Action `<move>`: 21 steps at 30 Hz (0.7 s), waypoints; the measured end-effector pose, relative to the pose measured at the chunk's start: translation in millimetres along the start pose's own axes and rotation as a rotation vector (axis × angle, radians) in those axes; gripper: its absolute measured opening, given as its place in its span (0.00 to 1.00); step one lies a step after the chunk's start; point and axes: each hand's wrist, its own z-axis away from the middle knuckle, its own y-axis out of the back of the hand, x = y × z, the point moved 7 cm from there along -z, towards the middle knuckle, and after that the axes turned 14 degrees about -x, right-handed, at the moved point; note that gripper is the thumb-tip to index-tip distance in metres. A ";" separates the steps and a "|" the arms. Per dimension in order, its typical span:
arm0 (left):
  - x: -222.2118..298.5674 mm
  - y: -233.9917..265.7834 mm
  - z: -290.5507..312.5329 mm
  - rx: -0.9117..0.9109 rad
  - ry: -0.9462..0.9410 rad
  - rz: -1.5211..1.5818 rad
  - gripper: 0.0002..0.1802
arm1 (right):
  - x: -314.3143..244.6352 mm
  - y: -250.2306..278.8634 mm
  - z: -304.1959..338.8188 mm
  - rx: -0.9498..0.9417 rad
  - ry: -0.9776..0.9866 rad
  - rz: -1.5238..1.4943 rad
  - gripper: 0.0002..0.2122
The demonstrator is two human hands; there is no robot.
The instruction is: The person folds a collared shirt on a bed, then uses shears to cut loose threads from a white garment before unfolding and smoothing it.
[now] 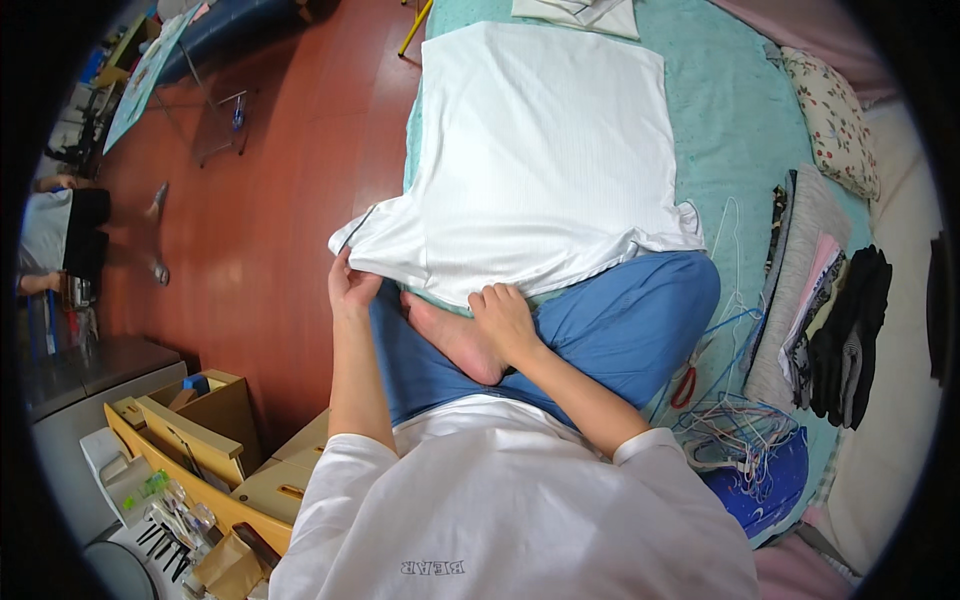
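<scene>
A white short-sleeved T-shirt [545,150] lies spread over the bed in front of me, its hem side away from me and its neck side toward my lap. My left hand [354,287] is closed at the lower edge of the left sleeve, with the fingertips partly behind the cloth. At the near edge of the shirt, by my bare foot [455,338], the curled fingers of my right hand [503,322] grip the fabric. The other sleeve [675,232] lies bunched near my right knee.
On the green bedsheet [735,130] to the right lie folded clothes [795,300], dark garments [850,335] and tangled wire hangers [740,435]. A flowered pillow [830,120] sits at far right. More folded white cloth [580,15] lies beyond the shirt. Another person [65,235] stands at far left.
</scene>
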 end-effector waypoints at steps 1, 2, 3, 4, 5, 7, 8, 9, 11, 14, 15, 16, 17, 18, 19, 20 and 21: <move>8.2 0.6 1.0 0.016 -0.046 -0.020 0.16 | -1.4 -3.7 1.0 -0.049 0.023 -0.021 0.05; 19.0 1.4 -1.8 -0.024 -0.051 -0.063 0.15 | -3.8 -3.8 0.0 -0.093 0.048 -0.041 0.04; 28.3 2.5 -4.6 -0.063 -0.054 -0.106 0.15 | -3.4 3.7 3.1 -0.040 0.056 -0.188 0.04; 26.4 -3.6 -3.5 -0.073 -0.052 -0.101 0.15 | -3.3 14.6 4.3 -0.035 0.057 -0.177 0.04; 26.8 -12.3 1.5 -0.077 -0.081 -0.135 0.14 | -3.2 27.2 6.5 -0.061 0.059 -0.295 0.05; 26.8 -16.9 3.1 -0.080 -0.109 -0.216 0.12 | 1.4 26.9 10.2 -0.085 0.059 -0.460 0.06; 28.9 -8.9 -0.9 -0.083 -0.109 -0.218 0.12 | 3.6 16.6 12.3 -0.081 0.060 -0.459 0.06; 30.1 9.6 -3.0 0.056 -0.096 -0.191 0.12 | 7.5 3.0 13.6 -0.120 0.019 -0.426 0.07; 36.8 36.0 -8.4 0.073 -0.022 -0.034 0.14 | 7.0 -4.2 9.6 -0.149 -0.008 -0.395 0.07; 14.9 2.0 3.5 0.147 -0.086 -0.150 0.15 | 16.0 -12.9 8.7 -0.257 -0.081 -0.427 0.10; 19.4 -12.8 3.8 0.083 -0.141 -0.256 0.15 | 13.2 -10.1 7.0 -0.246 -0.068 -0.462 0.10; 18.7 -22.2 0.8 0.079 -0.147 -0.247 0.15 | 11.5 -7.6 5.9 -0.238 -0.056 -0.496 0.11; 21.1 -41.1 -4.5 -0.039 -0.206 -0.326 0.14 | 9.1 -6.3 5.4 -0.241 -0.051 -0.489 0.11; 23.0 -60.0 -7.5 -0.156 -0.266 -0.404 0.14 | 7.0 -1.1 4.5 -0.190 -0.038 -0.516 0.11; -5.6 -102.7 7.2 -0.167 -0.360 -0.585 0.14 | 13.9 1.5 8.2 -0.141 -0.051 -0.535 0.12; -40.8 -149.1 33.3 -0.172 -0.468 -0.773 0.14 | 14.6 4.1 10.4 -0.147 -0.058 -0.531 0.12; -65.2 -167.0 39.9 -0.306 -0.460 -0.943 0.17 | 10.6 9.3 10.4 -0.162 -0.065 -0.531 0.12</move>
